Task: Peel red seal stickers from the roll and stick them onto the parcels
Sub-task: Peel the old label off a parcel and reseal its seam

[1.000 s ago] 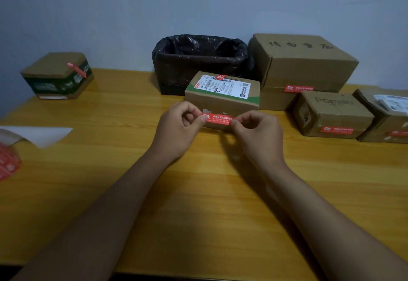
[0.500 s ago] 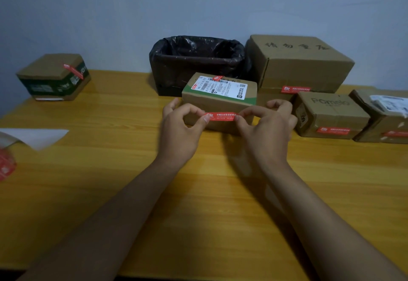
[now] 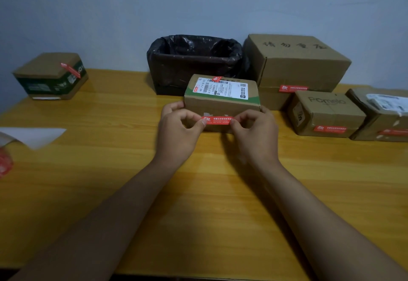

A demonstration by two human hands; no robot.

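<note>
a: what's far out past the left hand?

b: at the table's left edge, a bit of the red sticker roll with a white backing sheet beside it. further back, well left of that hand, a green-printed parcel with a red seal on its top edge.

a: and the hands themselves?

b: the left hand pinches the left end of a red seal sticker between thumb and forefinger. the right hand pinches the other end the same way. the strip lies level across the front face of the middle parcel, just beyond both hands. i cannot tell if it touches the cardboard.

a: behind them?

b: a bin lined with a black bag, against a plain pale blue-grey wall.

a: right of the right hand?

b: a large carton, then a smaller box in front, and another parcel at the frame's edge, each with a red seal on its front. the table is yellow wood with visible grain.
</note>
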